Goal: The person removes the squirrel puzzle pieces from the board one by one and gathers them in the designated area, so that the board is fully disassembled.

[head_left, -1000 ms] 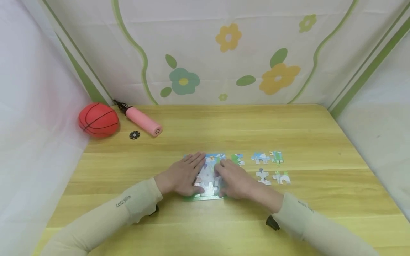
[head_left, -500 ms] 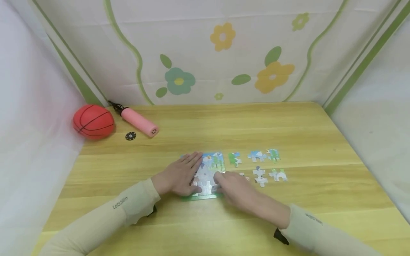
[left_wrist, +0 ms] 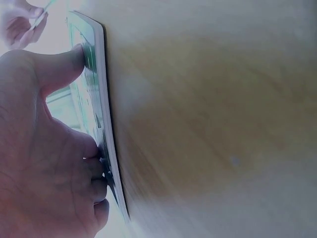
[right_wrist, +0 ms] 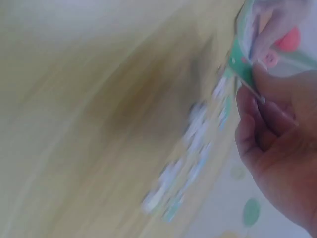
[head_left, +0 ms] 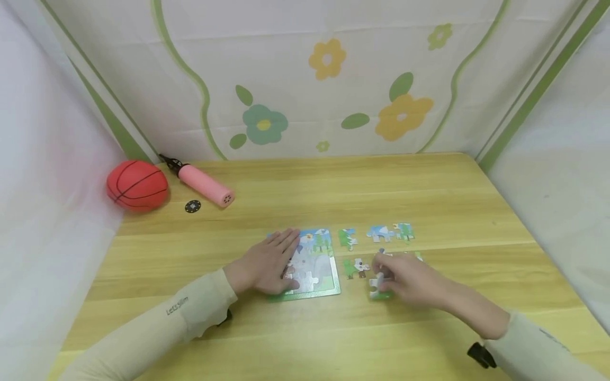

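Note:
My left hand [head_left: 267, 264] lies with fairly straight fingers over the left part of a puzzle board [head_left: 336, 275]; in the left wrist view its thumb [left_wrist: 64, 67] presses the board's edge area. To the right of the board, my right hand [head_left: 414, 278] pinches a jigsaw piece [head_left: 375, 288] with a grey-white and green print. The right wrist view shows that jigsaw piece [right_wrist: 241, 64] between thumb and fingers, held off the table. At the board's lower right, a flat pale-green recess shows beside the fitted pieces.
Loose jigsaw pieces [head_left: 347, 239] lie right of the board in two rough rows, some partly behind the right hand. A red toy basketball [head_left: 137, 186], a pink hand pump [head_left: 205, 184] and a black round disc [head_left: 193, 206] sit at the back left. A patterned curtain [head_left: 295, 69] stands behind the table.
My right hand has pulled a jigsaw piece from the board's lower right corner and moved right with it, uncovering a loose piece beside the board. The left hand stays on the board.

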The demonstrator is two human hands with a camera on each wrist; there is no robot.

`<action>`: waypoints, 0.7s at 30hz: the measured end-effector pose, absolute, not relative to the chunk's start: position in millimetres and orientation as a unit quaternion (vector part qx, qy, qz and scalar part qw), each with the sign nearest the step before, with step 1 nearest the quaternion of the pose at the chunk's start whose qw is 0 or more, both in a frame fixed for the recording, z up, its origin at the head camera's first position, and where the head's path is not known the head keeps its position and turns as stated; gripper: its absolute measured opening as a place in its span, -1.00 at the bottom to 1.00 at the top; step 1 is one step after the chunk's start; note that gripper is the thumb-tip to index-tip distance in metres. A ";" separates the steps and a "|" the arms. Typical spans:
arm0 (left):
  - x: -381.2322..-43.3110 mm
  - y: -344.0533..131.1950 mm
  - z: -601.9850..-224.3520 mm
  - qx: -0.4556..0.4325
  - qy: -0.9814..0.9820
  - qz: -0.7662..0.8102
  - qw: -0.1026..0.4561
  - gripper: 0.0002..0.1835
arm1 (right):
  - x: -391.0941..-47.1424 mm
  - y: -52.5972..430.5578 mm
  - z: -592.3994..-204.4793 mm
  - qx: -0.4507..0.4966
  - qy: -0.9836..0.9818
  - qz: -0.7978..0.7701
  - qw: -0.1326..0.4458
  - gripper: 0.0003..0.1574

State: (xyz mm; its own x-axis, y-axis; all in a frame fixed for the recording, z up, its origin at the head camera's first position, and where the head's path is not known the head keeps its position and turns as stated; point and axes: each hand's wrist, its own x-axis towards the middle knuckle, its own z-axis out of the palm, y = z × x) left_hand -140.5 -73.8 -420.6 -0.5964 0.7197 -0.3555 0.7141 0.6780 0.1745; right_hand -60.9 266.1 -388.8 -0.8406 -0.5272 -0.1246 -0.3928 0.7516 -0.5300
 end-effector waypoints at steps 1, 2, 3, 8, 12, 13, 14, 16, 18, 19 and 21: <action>-140.6 -73.6 -420.9 0.402 0.893 0.007 0.201 0.07 | -59.5 273.6 -389.1 -0.244 0.925 -0.252 0.144 -0.74; -140.7 -73.7 -421.2 0.402 0.893 0.006 0.199 0.07 | -57.7 280.5 -389.9 -0.239 0.924 -0.256 0.154 -0.73; -140.6 -73.5 -421.5 0.403 0.893 0.006 0.198 0.07 | -55.7 287.5 -390.9 -0.233 0.924 -0.258 0.161 -0.72; -140.0 -73.0 -422.6 0.403 0.893 0.008 0.202 0.07 | -48.3 317.1 -396.9 -0.217 0.925 -0.254 0.181 -0.70; -139.4 -73.1 -423.4 0.401 0.893 0.010 0.203 0.08 | -46.2 333.7 -400.1 -0.211 0.932 -0.224 0.189 -0.72; -139.3 -73.0 -423.2 0.402 0.893 0.011 0.203 0.08 | -45.9 337.2 -400.6 -0.213 0.934 -0.217 0.188 -0.72; -139.3 -72.9 -423.1 0.402 0.893 0.010 0.202 0.08 | -45.7 340.7 -401.3 -0.215 0.935 -0.210 0.186 -0.71; -139.5 -72.6 -422.8 0.403 0.893 0.008 0.201 0.07 | -45.5 346.4 -402.4 -0.219 0.939 -0.196 0.178 -0.69; -139.7 -72.7 -422.2 0.404 0.893 0.006 0.199 0.07 | -46.0 350.9 -404.1 -0.226 0.941 -0.183 0.171 -0.66; -140.0 -72.8 -422.1 0.404 0.893 0.007 0.199 0.07 | -46.5 352.5 -404.7 -0.225 0.942 -0.179 0.172 -0.66; -140.1 -72.8 -421.6 0.403 0.893 0.006 0.200 0.06 | -47.2 354.3 -406.0 -0.227 0.943 -0.174 0.172 -0.67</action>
State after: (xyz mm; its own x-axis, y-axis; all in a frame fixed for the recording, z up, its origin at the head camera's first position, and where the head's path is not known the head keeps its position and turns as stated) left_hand -140.1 -72.8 -421.6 -0.5953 0.7224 -0.3519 0.7173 0.6751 0.1724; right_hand -47.2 354.3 -406.0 -0.8374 -0.4882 -0.2456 -0.3683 0.8362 -0.4064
